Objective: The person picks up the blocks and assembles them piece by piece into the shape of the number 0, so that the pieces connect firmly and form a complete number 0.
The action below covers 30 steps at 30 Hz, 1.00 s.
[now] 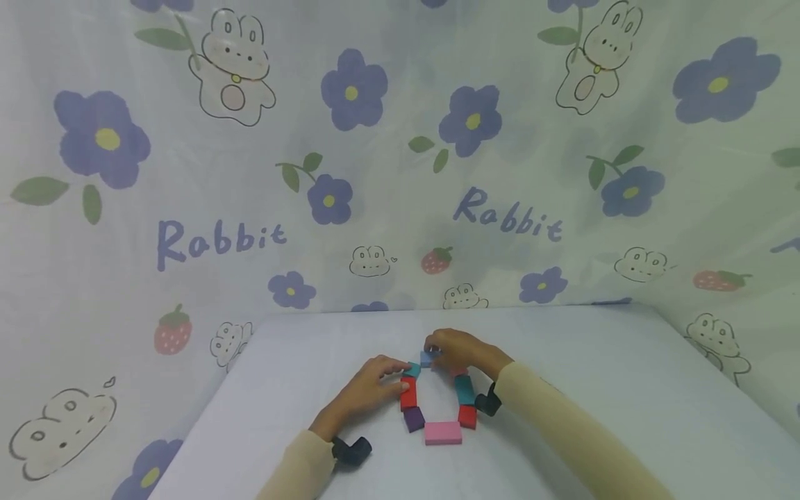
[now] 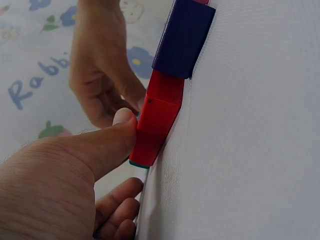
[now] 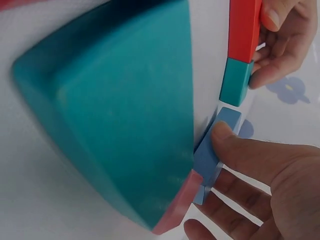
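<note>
Colored blocks form a ring on the white table. My right hand (image 1: pixel 459 349) pinches a light blue block (image 3: pixel 204 156) at the far side, thumb on top and fingers at its outer side. A small pink block (image 3: pixel 178 202) touches that block's near end. My left hand (image 1: pixel 369 385) rests at the ring's left side, its thumb against a red block (image 2: pixel 159 117) and its index fingertip touching a small teal block (image 3: pixel 237 81). A narrow gap separates the small teal block from the light blue one.
Closing the ring are a purple block (image 1: pixel 414 419), a long pink block (image 1: pixel 443 433), a second red block (image 1: pixel 467 417) and a larger teal block (image 1: pixel 464 390). Behind the white table (image 1: pixel 562 368) hangs a rabbit-and-flower printed sheet (image 1: pixel 400 173). Both wrists wear black mounts.
</note>
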Each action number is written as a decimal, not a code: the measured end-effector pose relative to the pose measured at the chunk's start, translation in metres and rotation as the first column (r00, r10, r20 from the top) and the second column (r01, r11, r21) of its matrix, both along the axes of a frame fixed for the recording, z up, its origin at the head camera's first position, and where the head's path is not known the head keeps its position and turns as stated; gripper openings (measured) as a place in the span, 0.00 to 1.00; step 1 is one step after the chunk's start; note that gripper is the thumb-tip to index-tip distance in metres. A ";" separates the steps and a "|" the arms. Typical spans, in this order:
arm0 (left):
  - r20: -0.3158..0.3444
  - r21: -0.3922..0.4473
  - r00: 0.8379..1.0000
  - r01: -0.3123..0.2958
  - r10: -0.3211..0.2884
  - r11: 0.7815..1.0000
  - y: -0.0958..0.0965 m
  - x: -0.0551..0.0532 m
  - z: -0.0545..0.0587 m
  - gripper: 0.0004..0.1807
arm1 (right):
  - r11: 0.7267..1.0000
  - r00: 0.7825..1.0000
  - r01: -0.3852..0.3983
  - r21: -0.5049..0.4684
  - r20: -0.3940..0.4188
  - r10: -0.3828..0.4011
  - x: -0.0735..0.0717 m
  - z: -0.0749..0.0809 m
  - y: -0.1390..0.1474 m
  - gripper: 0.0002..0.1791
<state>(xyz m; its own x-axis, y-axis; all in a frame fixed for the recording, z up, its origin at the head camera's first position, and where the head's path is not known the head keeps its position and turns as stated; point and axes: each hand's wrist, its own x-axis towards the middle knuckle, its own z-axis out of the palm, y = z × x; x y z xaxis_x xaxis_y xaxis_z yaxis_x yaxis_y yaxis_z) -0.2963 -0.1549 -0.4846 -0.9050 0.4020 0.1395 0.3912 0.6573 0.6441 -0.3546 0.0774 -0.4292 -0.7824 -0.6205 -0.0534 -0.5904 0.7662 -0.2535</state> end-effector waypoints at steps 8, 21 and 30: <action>-0.001 -0.002 1.000 0.013 -0.013 1.000 0.001 0.000 -0.003 0.24 | 1.000 1.000 0.014 0.010 0.010 -0.014 0.003 -0.006 0.000 0.21; 0.018 -0.007 1.000 -0.009 0.009 1.000 0.001 0.004 0.004 0.24 | 0.999 0.999 0.033 0.004 0.013 -0.033 0.005 -0.006 -0.003 0.23; 0.013 -0.014 1.000 -0.008 0.008 1.000 0.000 0.003 0.003 0.24 | 1.000 1.000 0.005 -0.027 0.018 -0.005 0.008 -0.003 0.000 0.23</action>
<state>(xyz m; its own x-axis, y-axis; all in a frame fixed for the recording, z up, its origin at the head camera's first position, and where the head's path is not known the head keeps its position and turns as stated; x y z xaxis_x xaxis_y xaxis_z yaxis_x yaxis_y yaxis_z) -0.2934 -0.1550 -0.4811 -0.9097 0.3969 0.1218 0.3777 0.6694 0.6398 -0.3469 0.0770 -0.4323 -0.7846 -0.6179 -0.0506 -0.5818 0.7620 -0.2844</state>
